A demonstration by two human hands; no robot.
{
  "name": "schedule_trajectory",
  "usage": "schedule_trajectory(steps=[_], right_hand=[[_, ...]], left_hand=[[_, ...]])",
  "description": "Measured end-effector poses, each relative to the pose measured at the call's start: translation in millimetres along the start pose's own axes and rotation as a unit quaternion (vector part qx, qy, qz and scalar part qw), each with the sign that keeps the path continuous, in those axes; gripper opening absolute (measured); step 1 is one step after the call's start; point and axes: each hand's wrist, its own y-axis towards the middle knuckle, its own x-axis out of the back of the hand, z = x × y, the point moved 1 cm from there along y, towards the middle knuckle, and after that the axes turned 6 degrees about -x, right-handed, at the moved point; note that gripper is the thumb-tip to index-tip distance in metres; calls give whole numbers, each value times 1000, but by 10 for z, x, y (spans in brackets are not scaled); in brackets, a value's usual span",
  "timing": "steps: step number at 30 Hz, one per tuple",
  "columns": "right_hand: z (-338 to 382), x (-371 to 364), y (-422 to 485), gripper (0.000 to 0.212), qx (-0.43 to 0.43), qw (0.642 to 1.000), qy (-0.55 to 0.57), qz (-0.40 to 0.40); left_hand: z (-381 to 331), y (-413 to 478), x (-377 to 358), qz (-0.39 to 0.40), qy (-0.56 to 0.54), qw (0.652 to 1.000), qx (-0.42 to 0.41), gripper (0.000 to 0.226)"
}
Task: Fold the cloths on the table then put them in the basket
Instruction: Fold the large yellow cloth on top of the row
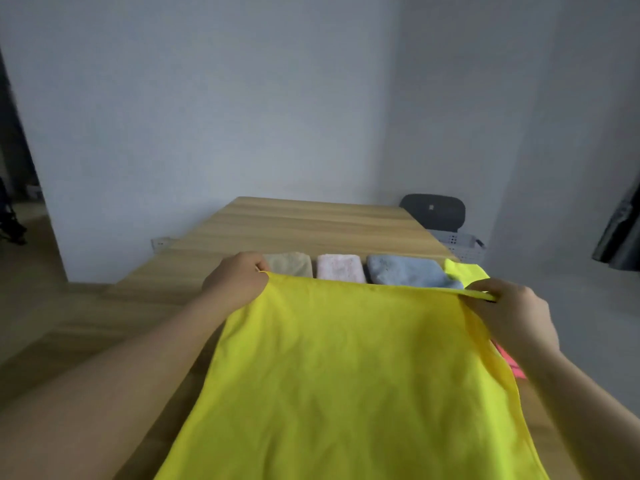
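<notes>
Both hands hold the far edge of the yellow cloth [346, 375]. The left hand [235, 278] has its fingers curled round the left corner, the right hand [509, 313] pinches the right corner between thumb and fingers, and the edge runs taut between them. The cloth is unfolded. It is lifted off the tabletop [311, 223] at that edge and slopes down toward the person. Its near end runs out of view, so I cannot tell whether it lies flat or hangs over the side.

That hidden end is probably the first risk: if it sits skewed or bunched, any fold made from this grip would come out crooked.

Just beyond the held edge lie three folded cloths in a row: a beige cloth [291, 265], a pink cloth [341, 268] and a blue cloth [408, 271]. A forward sweep of the taut edge could push them or pull their folds open.

A yellow flap [464, 270] shows beside the blue cloth's right end. Whether it belongs to the held cloth I cannot tell; if it does, that corner may get trapped inside the fold.

A red cloth [512, 365] peeps out under the yellow border below the right wrist and could be dragged along.

The basket [460, 245] sits off the tabletop's far right corner, by a dark chair [433, 211]. That looks like a long carry, on which a loosely held fold could open.
</notes>
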Motion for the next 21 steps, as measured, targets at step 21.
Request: schedule_trajectory(steps=[21], right_hand=[[2,-1066,142,27,80,958,-272,34]], left_hand=[[-82,-195,-1104,201,191,957,-83,52]])
